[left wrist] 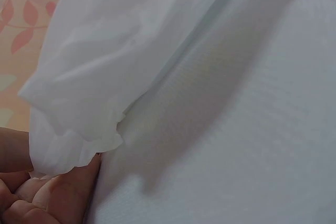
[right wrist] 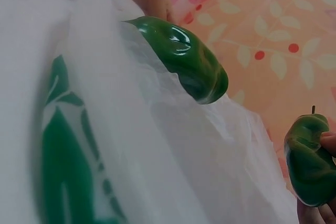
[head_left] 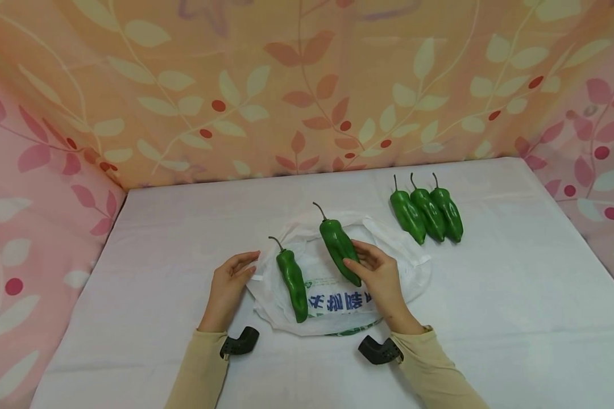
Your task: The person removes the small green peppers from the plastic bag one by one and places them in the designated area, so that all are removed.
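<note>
A green pepper (head_left: 340, 250) is gripped between the thumb and fingers of my right hand (head_left: 384, 278), above the white plastic bag (head_left: 281, 321). In the right wrist view this pepper (right wrist: 307, 166) appears at the right edge. Another green pepper (head_left: 291, 284) lies on the left part of the bag, its stem pointing up and away. My left hand (head_left: 230, 287) pinches the bag's left edge; in the left wrist view the thin plastic (left wrist: 89, 124) passes between the thumb and fingers. Blue and green print shows on the bag.
Three green peppers (head_left: 426, 216) lie side by side at the back right of the white-covered table (head_left: 491, 318). Floral cloth (head_left: 307, 85) hangs behind the table and along both sides. A black wrist device (head_left: 381, 349) sits on each forearm.
</note>
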Demonstrator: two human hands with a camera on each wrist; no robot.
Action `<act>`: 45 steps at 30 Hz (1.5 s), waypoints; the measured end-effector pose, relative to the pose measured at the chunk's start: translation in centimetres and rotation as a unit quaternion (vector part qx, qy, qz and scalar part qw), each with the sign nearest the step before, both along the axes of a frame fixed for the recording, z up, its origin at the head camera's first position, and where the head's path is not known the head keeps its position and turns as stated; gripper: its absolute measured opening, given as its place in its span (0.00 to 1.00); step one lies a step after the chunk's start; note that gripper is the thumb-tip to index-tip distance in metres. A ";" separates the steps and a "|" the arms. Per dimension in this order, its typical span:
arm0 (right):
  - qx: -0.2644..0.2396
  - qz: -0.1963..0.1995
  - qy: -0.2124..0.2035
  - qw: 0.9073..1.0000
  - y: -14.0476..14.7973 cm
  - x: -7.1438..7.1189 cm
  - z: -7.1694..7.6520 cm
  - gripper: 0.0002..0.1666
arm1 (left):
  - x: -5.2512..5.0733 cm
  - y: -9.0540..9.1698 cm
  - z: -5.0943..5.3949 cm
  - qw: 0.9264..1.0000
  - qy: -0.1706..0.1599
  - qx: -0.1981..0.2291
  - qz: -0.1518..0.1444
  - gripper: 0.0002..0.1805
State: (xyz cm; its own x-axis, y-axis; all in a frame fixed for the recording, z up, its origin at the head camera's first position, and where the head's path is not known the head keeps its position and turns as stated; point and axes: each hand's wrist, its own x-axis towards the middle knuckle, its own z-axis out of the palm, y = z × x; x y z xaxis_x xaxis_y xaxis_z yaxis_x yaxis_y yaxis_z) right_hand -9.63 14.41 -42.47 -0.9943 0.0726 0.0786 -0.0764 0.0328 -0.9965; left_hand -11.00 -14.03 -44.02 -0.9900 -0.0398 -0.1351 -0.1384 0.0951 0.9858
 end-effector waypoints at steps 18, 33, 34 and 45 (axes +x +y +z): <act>-0.019 -0.037 -0.013 0.999 1.2 -0.2 0.5 0.25 | 0.3 0.0 0.0 1.000 -0.006 -0.006 -0.006 0.18; -0.021 -0.072 -0.008 0.997 2.4 -0.8 0.9 0.24 | 0.2 0.0 0.1 1.000 -0.008 -0.014 -0.002 0.18; -0.018 -0.073 -0.009 0.997 2.4 -0.8 0.9 0.24 | 0.2 0.0 0.2 1.000 -0.009 -0.013 -0.002 0.18; -0.010 -0.093 -0.001 0.996 3.1 -0.9 0.8 0.24 | 0.2 0.1 0.2 1.000 -0.009 -0.009 -0.004 0.18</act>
State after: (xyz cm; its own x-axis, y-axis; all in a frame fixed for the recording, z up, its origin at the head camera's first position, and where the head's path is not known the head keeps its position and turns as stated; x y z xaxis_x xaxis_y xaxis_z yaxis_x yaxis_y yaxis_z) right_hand -10.53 17.49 -41.65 -0.9639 0.2561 0.0728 -0.0686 0.0255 -0.9973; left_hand -10.83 -13.98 -43.84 -0.9878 -0.0337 -0.1523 -0.1552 0.1137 0.9813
